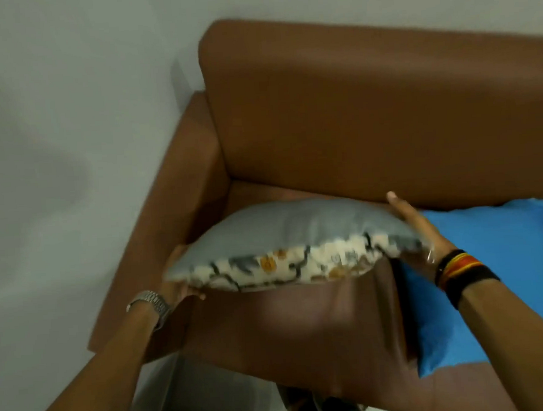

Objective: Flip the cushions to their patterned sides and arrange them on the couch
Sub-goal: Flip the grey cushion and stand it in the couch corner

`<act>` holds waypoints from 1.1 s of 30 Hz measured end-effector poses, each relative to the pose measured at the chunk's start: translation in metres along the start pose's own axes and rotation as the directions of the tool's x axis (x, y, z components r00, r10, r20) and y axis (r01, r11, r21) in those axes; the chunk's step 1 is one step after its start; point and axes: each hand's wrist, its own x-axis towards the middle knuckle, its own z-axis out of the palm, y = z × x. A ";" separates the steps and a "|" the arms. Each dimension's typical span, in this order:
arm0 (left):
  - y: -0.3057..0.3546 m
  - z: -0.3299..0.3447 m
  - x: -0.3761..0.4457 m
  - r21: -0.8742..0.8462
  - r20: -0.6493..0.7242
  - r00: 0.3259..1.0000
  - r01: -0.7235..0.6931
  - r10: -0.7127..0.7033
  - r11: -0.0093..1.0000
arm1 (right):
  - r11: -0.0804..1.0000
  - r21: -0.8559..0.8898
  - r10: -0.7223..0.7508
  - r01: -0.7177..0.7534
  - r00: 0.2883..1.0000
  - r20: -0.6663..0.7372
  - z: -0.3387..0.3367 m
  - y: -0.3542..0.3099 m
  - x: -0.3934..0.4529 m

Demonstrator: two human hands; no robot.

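A cushion [292, 235] hangs in the air above the left end of the brown couch [369, 110]. Its plain grey side faces up and away; its cream side with grey and orange pattern faces down toward me, showing along the near edge. My left hand [180, 287] grips the cushion's left corner from below, mostly hidden behind it. My right hand [414, 228] presses flat against the cushion's right edge, fingers stretched out. A second cushion [497, 274], plain blue side up, lies flat on the seat to the right.
The couch's left armrest [169, 218] runs beside a pale wall [68, 122]. A strip of light floor [196, 394] shows below the seat front. My left wrist wears a metal watch, my right wrist dark and striped bands.
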 end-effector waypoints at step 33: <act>0.046 0.128 0.077 -0.661 0.091 0.995 0.039 0.029 0.749 | 0.567 -0.709 -0.542 0.420 0.838 0.062 0.143 -0.117 0.104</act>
